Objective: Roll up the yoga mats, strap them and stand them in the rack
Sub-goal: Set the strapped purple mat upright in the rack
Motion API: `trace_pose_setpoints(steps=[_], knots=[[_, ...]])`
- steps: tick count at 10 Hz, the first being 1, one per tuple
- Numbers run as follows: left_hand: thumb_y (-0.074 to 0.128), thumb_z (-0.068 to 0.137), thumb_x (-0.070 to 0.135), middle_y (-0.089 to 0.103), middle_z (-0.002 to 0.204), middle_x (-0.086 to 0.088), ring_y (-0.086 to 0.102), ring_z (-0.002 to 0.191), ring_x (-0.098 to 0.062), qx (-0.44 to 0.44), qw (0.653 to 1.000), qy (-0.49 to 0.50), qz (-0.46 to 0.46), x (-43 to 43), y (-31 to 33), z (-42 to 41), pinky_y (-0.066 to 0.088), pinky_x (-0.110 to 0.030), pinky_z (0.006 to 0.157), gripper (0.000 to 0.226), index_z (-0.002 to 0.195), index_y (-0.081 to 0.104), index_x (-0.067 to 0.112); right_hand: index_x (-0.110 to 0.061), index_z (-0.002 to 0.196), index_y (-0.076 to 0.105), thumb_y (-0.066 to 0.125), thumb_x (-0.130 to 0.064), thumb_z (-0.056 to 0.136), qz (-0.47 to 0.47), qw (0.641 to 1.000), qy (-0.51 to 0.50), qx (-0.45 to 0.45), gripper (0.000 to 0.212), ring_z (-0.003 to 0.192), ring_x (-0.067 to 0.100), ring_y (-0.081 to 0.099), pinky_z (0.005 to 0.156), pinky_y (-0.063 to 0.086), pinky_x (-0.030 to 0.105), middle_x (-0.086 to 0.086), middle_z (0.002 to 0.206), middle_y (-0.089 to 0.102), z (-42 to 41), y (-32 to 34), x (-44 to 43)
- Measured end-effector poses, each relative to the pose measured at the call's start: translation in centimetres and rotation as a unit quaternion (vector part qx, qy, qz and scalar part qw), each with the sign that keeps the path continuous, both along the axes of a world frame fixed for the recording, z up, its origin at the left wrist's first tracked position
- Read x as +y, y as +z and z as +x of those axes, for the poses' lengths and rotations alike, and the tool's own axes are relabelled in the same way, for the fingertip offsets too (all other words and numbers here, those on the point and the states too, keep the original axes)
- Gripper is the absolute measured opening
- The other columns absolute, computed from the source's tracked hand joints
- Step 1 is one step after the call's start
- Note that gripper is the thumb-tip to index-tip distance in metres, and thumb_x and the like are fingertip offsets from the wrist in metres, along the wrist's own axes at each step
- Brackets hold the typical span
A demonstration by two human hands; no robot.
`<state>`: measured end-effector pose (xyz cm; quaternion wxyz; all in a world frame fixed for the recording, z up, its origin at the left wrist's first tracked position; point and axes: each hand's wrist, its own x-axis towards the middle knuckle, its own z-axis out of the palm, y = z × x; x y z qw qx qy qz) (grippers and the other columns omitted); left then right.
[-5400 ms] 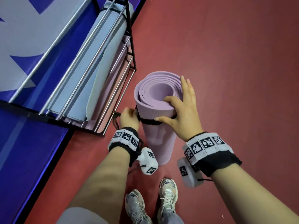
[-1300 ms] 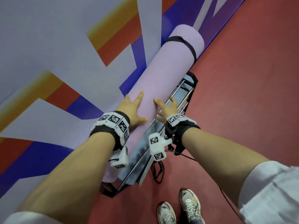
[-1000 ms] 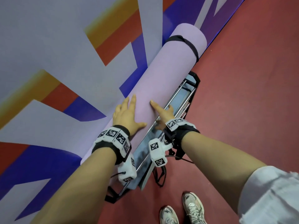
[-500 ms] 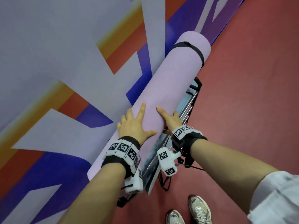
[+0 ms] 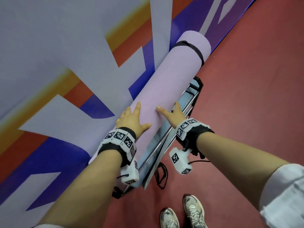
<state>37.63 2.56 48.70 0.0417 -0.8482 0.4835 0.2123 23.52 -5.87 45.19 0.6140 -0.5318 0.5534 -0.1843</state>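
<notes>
Seen from the wearer's head looking down: a pair of pale trainers (image 5: 182, 214) stands on a red floor (image 5: 246, 112). Two bare forearms reach forward, each with a marker-printed wristband (image 5: 120, 139). The left hand (image 5: 131, 120) lies flat, fingers spread, on a rolled lilac yoga mat (image 5: 164, 86). The right hand (image 5: 173, 115) rests against the roll's right flank with its fingers straight. Neither hand curls round the roll. The roll lies along the top of a chrome-barred rack (image 5: 194, 97), pressed to a wall of grey, orange and blue shapes (image 5: 65, 46). Whether it is fully seated in the rack cannot be told. A pale blue mat (image 5: 156, 143) sits inside the rack beneath it. Near the roll's far end a black strap (image 5: 192, 47) cinches it. The mat looks like light, soft foam with a grippy skin, bulky rather than heavy. It is probably best steered with open palms on both sides at mid-length, as here, or lifted close to the strap where the roll is tightest.
</notes>
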Motion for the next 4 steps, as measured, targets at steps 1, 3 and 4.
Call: trace_pose_setpoints(steps=[1,3,4], knots=[[0.051,0.087,0.056,0.029,0.150,-0.010,0.030,0.136,-0.029,-0.003,1.000,0.002,-0.025,0.1,2.1,0.0,0.029,-0.044,0.108,0.082,0.150,0.011,0.024,-0.014,0.151,0.010,0.056,-0.047,0.090,-0.064,0.992,0.090,0.054,0.084,0.138,0.022,0.033,0.108,0.026,0.026,0.002,0.154,0.029,-1.3,2.1,-0.1],[0.049,0.091,0.049,0.045,0.138,-0.009,0.040,0.128,-0.028,-0.008,0.997,-0.019,-0.070,-0.4,9.6,-0.4,0.038,-0.043,0.102,0.061,0.141,0.037,0.016,-0.015,0.152,0.008,0.046,-0.046,0.095,-0.180,0.951,0.205,0.146,0.075,0.142,0.022,0.025,0.112,0.020,0.029,0.008,0.157,0.020,-2.2,10.5,-0.9],[0.050,0.092,0.047,0.050,0.133,-0.010,0.041,0.126,-0.028,-0.041,0.992,-0.038,-0.111,-1.1,15.5,-0.8,0.040,-0.041,0.100,0.054,0.132,0.047,0.013,-0.019,0.152,0.008,0.040,-0.054,0.095,-0.275,0.906,0.237,0.218,0.074,0.137,0.027,0.032,0.110,0.029,0.039,0.011,0.151,0.030,-1.9,18.0,-1.4]])
